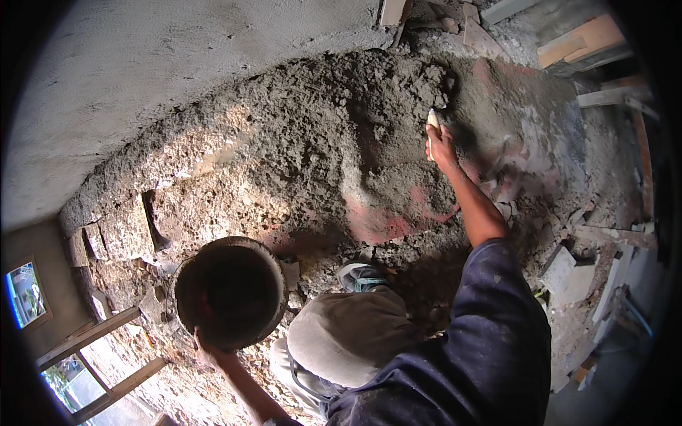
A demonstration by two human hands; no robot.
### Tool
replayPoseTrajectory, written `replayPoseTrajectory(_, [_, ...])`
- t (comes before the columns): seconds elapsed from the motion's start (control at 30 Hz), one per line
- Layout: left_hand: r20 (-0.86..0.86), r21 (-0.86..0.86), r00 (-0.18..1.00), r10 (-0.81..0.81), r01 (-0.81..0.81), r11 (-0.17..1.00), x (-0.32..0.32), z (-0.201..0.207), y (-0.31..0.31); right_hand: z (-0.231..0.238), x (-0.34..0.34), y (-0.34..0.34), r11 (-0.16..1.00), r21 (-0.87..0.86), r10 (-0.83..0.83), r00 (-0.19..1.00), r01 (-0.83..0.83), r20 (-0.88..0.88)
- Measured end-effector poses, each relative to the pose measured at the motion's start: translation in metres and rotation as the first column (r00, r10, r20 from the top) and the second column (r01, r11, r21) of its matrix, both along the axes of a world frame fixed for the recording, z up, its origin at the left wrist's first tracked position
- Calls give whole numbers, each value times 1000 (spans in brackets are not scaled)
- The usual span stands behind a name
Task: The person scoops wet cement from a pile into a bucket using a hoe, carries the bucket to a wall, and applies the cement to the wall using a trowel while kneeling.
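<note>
My right hand (442,148) is closed around the pale handle of a trowel (432,119). Its blade cannot be made out against the grey mortar. The hand is stretched out over a large heap of wet, lumpy mortar (312,106), at its right end, where the mortar thins to a smeared layer on a reddish sheet (376,220). At the lower left, my left hand (208,349) grips the near side of a dark round bucket (278,284), fingers partly hidden behind the rim. The bucket's mouth faces up and its inside is in deep shadow.
A rough grey wall (177,50) runs along the far side of the heap. Boards (586,42) and broken slabs (568,277) lie at the right. My shoe (364,275) stands on rubble before the mortar. A wooden frame (96,330) is at the lower left.
</note>
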State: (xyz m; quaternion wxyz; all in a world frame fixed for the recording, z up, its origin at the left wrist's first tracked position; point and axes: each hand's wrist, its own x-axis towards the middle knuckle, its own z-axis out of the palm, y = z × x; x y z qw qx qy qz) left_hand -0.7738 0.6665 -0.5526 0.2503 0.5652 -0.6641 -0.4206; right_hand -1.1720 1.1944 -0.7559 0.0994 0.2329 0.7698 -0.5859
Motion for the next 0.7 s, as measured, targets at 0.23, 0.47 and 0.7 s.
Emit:
replayPoseTrajectory(0.23, [-212, 120, 969, 129, -106, 987, -22, 2, 8, 83, 55, -63, 946, 158, 303, 944, -282, -128])
replayPoseTrajectory(0.47, [-325, 256, 933, 156, -72, 964, -39, 7, 11, 119, 153, -167, 675, 468, 729, 420, -570, -540])
replayPoseTrajectory(0.7, [-142, 93, 987, 77, -64, 994, -9, 16, 11, -19, 66, 20, 923, 324, -195, 978, 209, -75])
